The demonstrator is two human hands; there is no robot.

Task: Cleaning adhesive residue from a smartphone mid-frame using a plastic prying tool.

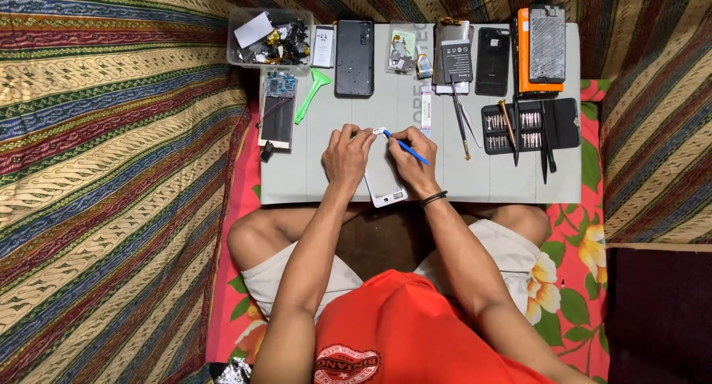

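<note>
The work takes place on a grey mat [445,184] laid over patterned cloth; the person sits cross-legged at its near edge. A white phone [383,182] lies flat near the middle of the mat's near edge, its far end under both hands.

The left hand [347,154] rests on the phone's left side, fingers curled and pressed down on it; it steadies the phone rather than pinching anything. The right hand [412,161] pinches a blue tool [405,146] in a pen grip; the tool's tip meets the phone's far edge between the 2 hands. What the tip touches is too small to tell.

Surrounding items, all at the far side of the mat:
- a clear plastic tub [269,37] of small parts at the far left;
- a green pry tool [313,93] beside a bare circuit board [278,109];
- a dark back cover [354,57] and a black phone [492,61];
- a black case of screwdriver bits [530,126] at the right, with loose drivers lying across it.

Risks, as judged from this position:
1. The tip could slip off the edge and scratch the phone; cause: too steep an angle or too much force.
2. The phone could slide toward the near edge of the mat; cause: the left hand holds only 1 end.
</note>
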